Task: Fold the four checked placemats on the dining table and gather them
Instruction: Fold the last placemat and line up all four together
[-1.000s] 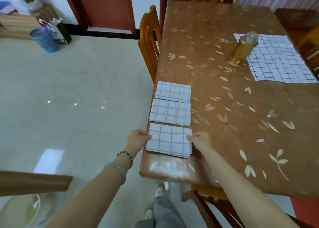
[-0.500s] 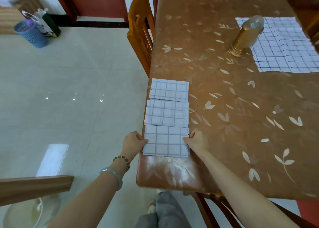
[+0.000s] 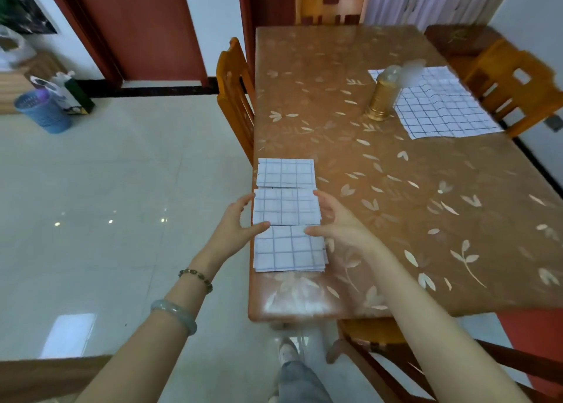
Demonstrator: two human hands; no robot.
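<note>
Three folded checked placemats lie in a column along the table's left edge: a far placemat (image 3: 285, 173), a middle placemat (image 3: 286, 206) and a near placemat (image 3: 289, 248). A fourth checked placemat (image 3: 441, 107) lies unfolded at the table's far right. My left hand (image 3: 236, 224) is at the middle placemat's left side, fingers spread and thumb over its near left corner. My right hand (image 3: 335, 219) mirrors it at the right side, thumb over the near right corner. Neither hand grips anything.
A gold bottle (image 3: 380, 98) stands on the unfolded placemat's left edge. Wooden chairs stand at the table's left side (image 3: 234, 98), far end (image 3: 330, 8), right side (image 3: 515, 82) and near end (image 3: 374, 338). A blue basket (image 3: 42, 111) sits on the tiled floor far left.
Both hands let go of the near placemat's sides and moved forward to flank the middle placemat, fingers now spread. The view tilted up.
</note>
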